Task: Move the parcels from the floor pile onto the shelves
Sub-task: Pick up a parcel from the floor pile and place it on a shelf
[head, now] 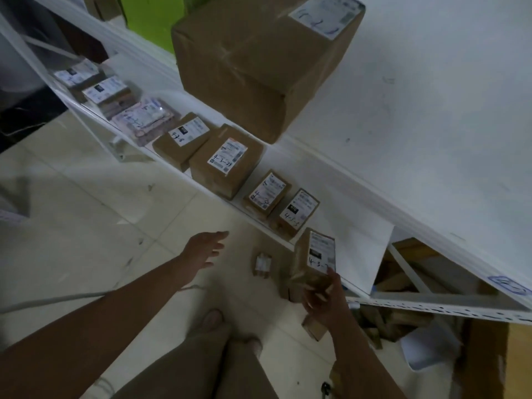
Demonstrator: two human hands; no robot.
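Observation:
My right hand (325, 300) grips a small brown parcel (312, 262) with a white label, holding it upright at the front edge of the lower white shelf (357, 243). My left hand (205, 249) hangs open over the floor, fingers spread, holding nothing. A row of labelled brown parcels stands along that shelf, among them a mid-sized box (226, 162) and two small boxes (267, 194) (299, 213). A large brown box (259, 61) sits on the upper shelf (431, 96). Small parcels lie on the tiled floor (262, 264) (313, 328).
More cardboard boxes (403, 283) are piled under the shelf at the right. A perforated white shelf rail (431, 308) juts out near my right arm. My legs and feet (213, 319) stand on the pale floor tiles (95, 226). A grey cable (57, 300) runs across the floor at the left.

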